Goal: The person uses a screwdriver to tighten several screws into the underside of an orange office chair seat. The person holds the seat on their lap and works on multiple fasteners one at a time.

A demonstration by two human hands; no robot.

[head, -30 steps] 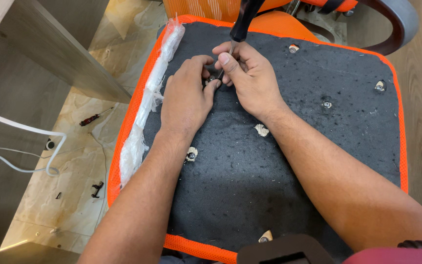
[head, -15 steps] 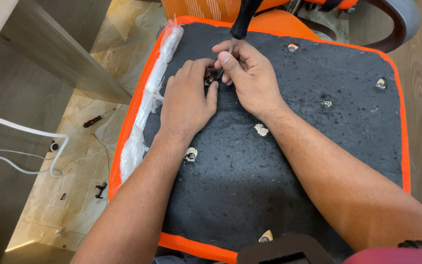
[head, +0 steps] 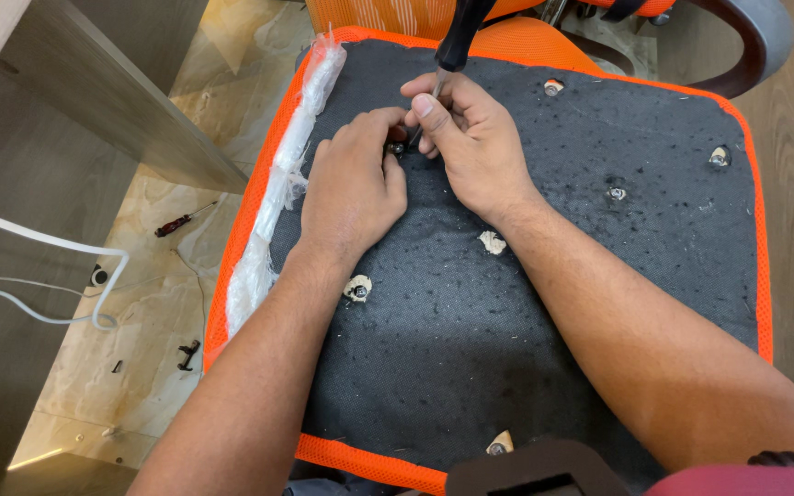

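Two hands sit near the top of the upturned orange chair seat (head: 526,303). The left hand (head: 353,188) has crept up since a moment ago, fingers curled on a small screw (head: 397,147). The right hand (head: 470,138) pinches the black-handled screwdriver (head: 457,41) there. No containers show.

Left hand (head: 353,188) slightly nearer screwdriver (head: 457,41)
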